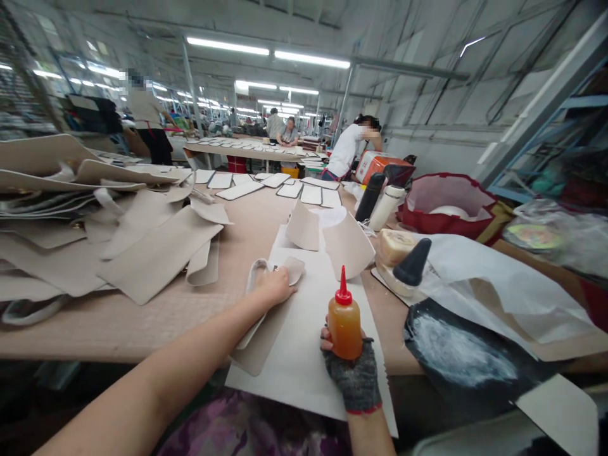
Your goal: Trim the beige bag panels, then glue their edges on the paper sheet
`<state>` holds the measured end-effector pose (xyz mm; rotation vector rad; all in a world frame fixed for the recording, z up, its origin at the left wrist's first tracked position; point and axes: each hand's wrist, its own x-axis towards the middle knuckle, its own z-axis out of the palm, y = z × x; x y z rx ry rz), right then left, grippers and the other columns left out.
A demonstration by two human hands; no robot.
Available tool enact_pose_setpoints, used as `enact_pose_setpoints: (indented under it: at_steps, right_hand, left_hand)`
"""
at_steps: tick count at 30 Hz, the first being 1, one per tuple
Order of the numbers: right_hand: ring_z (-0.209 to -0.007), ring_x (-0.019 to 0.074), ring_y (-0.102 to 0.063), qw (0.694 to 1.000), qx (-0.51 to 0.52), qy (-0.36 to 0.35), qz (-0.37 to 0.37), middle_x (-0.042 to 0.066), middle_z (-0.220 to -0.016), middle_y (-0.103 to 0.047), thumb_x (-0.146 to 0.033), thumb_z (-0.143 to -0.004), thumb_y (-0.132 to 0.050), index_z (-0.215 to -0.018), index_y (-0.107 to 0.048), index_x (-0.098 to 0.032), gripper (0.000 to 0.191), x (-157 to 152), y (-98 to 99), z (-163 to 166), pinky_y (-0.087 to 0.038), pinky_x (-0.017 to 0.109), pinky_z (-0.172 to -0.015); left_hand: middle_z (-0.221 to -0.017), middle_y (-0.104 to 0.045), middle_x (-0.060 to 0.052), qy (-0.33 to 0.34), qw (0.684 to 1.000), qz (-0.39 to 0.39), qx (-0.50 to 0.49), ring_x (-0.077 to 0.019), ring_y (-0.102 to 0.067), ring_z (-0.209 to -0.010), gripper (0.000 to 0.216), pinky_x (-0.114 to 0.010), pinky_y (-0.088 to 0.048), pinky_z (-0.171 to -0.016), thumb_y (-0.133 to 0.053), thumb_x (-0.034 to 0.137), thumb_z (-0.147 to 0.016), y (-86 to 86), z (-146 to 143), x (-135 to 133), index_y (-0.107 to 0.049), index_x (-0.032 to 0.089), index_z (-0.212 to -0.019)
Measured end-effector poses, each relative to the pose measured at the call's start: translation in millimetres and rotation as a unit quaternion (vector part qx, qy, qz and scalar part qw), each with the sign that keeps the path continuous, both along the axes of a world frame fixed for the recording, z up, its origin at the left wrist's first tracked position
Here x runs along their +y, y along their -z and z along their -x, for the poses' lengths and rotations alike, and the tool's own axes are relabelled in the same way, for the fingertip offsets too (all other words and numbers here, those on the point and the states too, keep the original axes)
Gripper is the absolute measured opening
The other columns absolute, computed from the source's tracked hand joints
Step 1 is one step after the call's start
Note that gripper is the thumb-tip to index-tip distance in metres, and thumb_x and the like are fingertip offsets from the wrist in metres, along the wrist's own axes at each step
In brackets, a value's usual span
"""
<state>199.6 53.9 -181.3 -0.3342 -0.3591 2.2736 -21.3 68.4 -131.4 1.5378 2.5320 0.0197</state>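
My left hand (280, 286) is closed on a beige leather-like piece (266, 342) that has a looped strap on its far side. This piece lies partly over a long white paper sheet (304, 354). In a grey fingerless glove, my right hand (351, 373) grips a squeeze bottle (345, 323) of amber liquid, its red nozzle pointing up. The bottle stands above the sheet, apart from the beige piece. Two curled beige panels (346, 240) rest at the sheet's far end.
Beige pieces (161, 253) are heaped at the left. At the right are a black cone-shaped object (413, 263), a white-smeared dark sheet (456, 348), a white flask (387, 208) and a red bag (446, 196). Flat panels (311, 195) lie farther back, near a person in white (346, 152).
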Motion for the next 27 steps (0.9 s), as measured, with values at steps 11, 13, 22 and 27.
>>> enact_pose_setpoints:
  at_steps: [11, 13, 22, 27]
  right_hand:
    - [-0.07, 0.017, -0.056, 0.999, -0.036, -0.01, 0.028, 0.004, -0.085, -0.065, -0.033, -0.065, -0.067, -0.097, -0.064, -0.021, 0.035, 0.0, 1.4, -3.5, -0.045, 0.026, -0.053]
    - [-0.07, 0.0163, -0.056, 0.999, -0.039, -0.016, 0.019, 0.004, -0.086, -0.064, -0.031, -0.064, -0.068, -0.099, -0.063, -0.021, 0.037, -0.2, -0.2, -4.6, -0.046, 0.025, -0.054]
    - [-0.071, 0.0147, -0.057, 0.999, -0.042, -0.031, -0.003, 0.004, -0.087, -0.065, -0.029, -0.066, -0.066, -0.096, -0.063, -0.019, 0.032, -2.3, -2.4, -5.6, -0.045, 0.024, -0.057]
    - [-0.067, 0.015, -0.058, 0.997, -0.062, -0.036, -0.043, 0.003, -0.083, -0.068, -0.034, -0.061, -0.071, -0.09, -0.065, -0.023, 0.032, 6.2, 2.0, -1.1, -0.045, 0.025, -0.053]
  left_hand:
    - [-0.112, -0.056, -0.009, -0.017, 0.997, -0.009, -0.076, -0.0201, -0.056, -0.097, 0.03, -0.041, -0.048, -0.082, -0.051, 0.033, -0.087, 3.0, -12.6, 20.1, -0.053, 0.014, -0.112]
    - [-0.114, -0.055, -0.009, -0.006, 0.997, -0.015, -0.082, -0.0205, -0.056, -0.098, 0.031, -0.042, -0.048, -0.083, -0.051, 0.032, -0.087, 4.6, -11.7, 12.6, -0.052, 0.015, -0.113]
    - [-0.117, -0.053, -0.009, 0.109, 0.988, -0.012, -0.111, -0.0219, -0.054, -0.101, 0.033, -0.043, -0.046, -0.085, -0.053, 0.031, -0.086, 2.2, 6.9, -26.7, -0.051, 0.015, -0.114]
    - [-0.12, -0.051, -0.01, 0.167, 0.98, -0.031, -0.107, -0.0248, -0.049, -0.108, 0.047, -0.039, -0.041, -0.091, -0.071, 0.031, -0.067, -10.2, 5.9, -52.5, -0.054, 0.015, -0.108]
